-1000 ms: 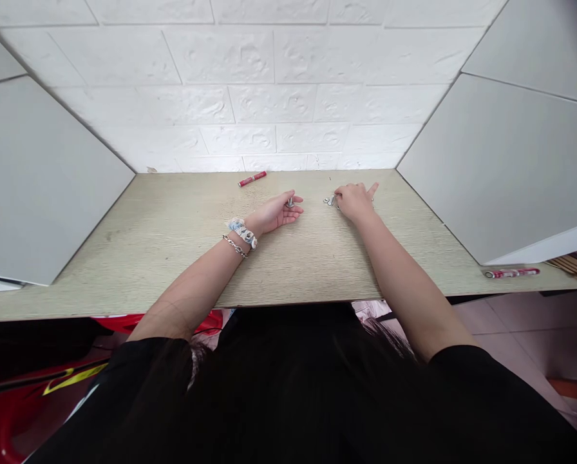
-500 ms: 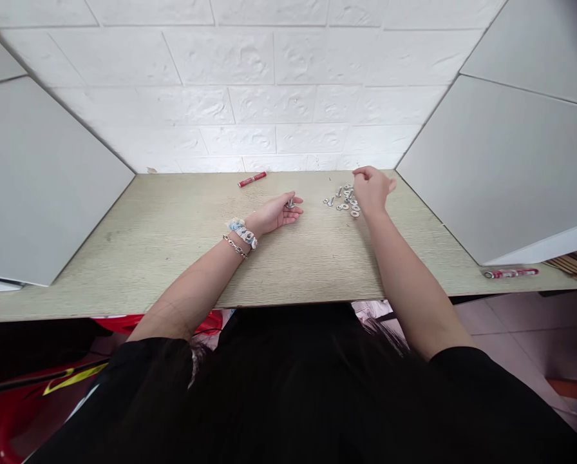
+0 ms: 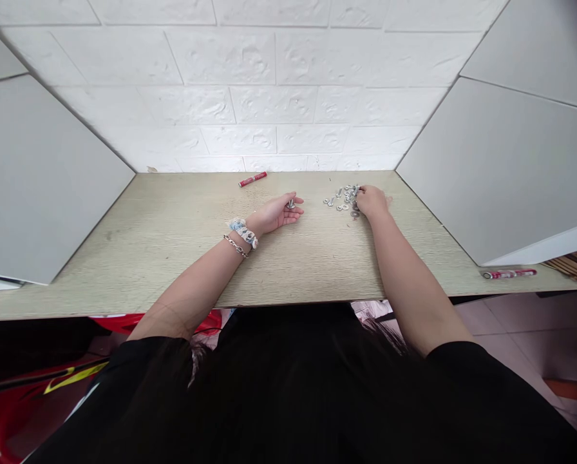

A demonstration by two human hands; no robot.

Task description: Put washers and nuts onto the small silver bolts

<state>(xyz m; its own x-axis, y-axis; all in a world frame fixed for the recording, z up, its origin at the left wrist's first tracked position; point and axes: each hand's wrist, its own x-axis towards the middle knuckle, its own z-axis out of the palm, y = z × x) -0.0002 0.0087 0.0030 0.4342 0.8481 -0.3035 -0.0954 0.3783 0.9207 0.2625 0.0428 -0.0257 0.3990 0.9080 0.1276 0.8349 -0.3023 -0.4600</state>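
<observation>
Head view: the left hand [image 3: 275,214] grasps a bolt [image 3: 291,203] while the right hand [image 3: 372,202], its grip unclear, touches the pile [image 3: 349,195] near the back edge of the tabletop [image 3: 298,270], where a careless nudge could scatter it.

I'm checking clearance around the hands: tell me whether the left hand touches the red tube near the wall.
Apart. The head view plainly shows a strip of tabletop between the left hand and the red tube.
</observation>
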